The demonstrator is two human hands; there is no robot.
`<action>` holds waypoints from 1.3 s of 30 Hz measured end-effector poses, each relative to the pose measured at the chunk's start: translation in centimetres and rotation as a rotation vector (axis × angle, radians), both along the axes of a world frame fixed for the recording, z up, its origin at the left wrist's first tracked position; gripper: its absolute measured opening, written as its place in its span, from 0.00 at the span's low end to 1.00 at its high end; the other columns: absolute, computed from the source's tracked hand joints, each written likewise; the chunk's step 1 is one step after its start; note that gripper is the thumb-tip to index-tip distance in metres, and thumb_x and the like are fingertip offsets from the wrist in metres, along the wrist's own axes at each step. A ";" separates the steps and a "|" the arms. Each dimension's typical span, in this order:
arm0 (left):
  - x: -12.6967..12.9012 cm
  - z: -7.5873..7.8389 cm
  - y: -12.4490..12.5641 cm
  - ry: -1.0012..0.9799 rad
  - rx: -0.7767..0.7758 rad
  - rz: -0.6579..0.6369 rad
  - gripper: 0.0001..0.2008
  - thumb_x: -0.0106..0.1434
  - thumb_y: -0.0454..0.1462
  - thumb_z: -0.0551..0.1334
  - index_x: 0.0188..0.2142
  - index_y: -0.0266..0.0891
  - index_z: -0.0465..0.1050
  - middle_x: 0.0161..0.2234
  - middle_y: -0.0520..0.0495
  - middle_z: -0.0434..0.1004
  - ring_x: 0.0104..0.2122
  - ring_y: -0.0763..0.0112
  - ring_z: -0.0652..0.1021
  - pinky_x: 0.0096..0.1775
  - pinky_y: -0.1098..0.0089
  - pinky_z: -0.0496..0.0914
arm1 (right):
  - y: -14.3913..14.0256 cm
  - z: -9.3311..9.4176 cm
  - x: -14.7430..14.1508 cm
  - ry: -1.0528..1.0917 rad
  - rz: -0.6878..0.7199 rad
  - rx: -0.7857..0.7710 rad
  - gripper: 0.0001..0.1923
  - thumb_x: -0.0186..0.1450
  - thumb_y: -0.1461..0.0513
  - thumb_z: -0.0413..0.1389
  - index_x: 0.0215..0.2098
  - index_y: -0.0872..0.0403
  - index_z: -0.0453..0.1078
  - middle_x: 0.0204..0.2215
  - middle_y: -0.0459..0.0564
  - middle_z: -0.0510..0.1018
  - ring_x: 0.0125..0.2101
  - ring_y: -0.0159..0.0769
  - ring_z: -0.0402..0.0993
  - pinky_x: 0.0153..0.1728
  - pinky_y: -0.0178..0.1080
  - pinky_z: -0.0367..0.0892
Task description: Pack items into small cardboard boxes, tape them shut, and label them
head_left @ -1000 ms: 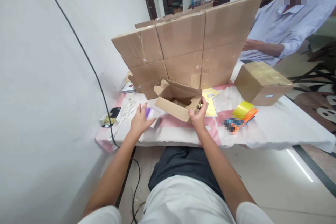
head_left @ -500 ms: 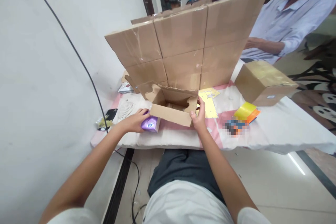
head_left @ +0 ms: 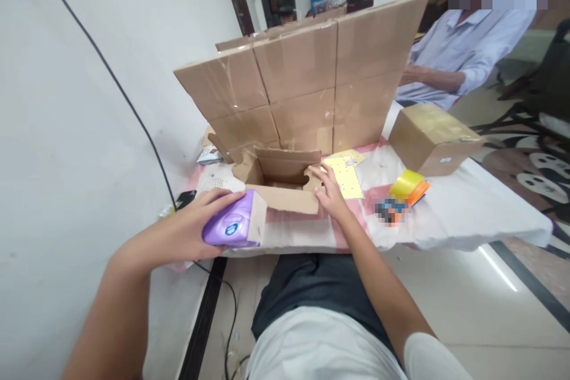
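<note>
The left hand (head_left: 187,231) grips a purple pack (head_left: 231,227), fingers wrapped over its top, held off the surface (head_left: 467,214) just left of the open box (head_left: 280,184). The right hand (head_left: 332,193) lies spread on the box's right flap, steadying it. The step looks like loading the pack; it needs lifting over the near wall. A cardboard sheet (head_left: 303,83) stands behind, with a sealed box (head_left: 430,136), tape (head_left: 405,184) and a card (head_left: 345,175) to the right. The box's contents are unclear.

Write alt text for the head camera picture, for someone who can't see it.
The left hand holds a purple packet lifted beside a small open cardboard box, which the right hand steadies on a cloth-covered table. Flattened cardboard stands behind; a person in a light shirt sits beyond.
</note>
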State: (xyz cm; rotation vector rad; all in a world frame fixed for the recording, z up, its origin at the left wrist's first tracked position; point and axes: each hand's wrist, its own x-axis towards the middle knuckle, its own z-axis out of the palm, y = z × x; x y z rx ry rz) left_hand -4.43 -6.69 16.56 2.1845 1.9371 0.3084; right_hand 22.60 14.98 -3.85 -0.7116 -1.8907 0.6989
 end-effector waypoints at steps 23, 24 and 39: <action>-1.3 -8.0 14.1 0.058 -0.016 -0.158 0.48 0.57 0.46 0.69 0.73 0.55 0.51 0.66 0.40 0.58 0.64 0.45 0.64 0.61 0.51 0.67 | 1.9 7.7 1.8 -0.499 0.307 -0.038 0.17 0.76 0.51 0.43 0.55 0.48 0.64 0.44 0.51 0.74 0.39 0.41 0.72 0.44 0.44 0.66; -1.4 -8.8 14.3 0.045 0.019 -0.161 0.47 0.58 0.48 0.69 0.73 0.54 0.51 0.67 0.39 0.56 0.66 0.44 0.62 0.62 0.48 0.65 | 2.3 6.8 1.9 -0.390 0.287 -0.017 0.16 0.75 0.51 0.43 0.52 0.49 0.64 0.44 0.51 0.74 0.39 0.41 0.71 0.44 0.44 0.66; 0.0 -10.6 14.3 0.082 -0.132 -0.193 0.24 0.75 0.51 0.47 0.43 0.52 0.83 0.50 0.48 0.79 0.52 0.56 0.73 0.59 0.49 0.61 | 3.8 -2.3 0.5 0.244 0.153 0.102 0.27 0.72 0.42 0.46 0.61 0.48 0.61 0.50 0.55 0.74 0.46 0.46 0.74 0.46 0.49 0.71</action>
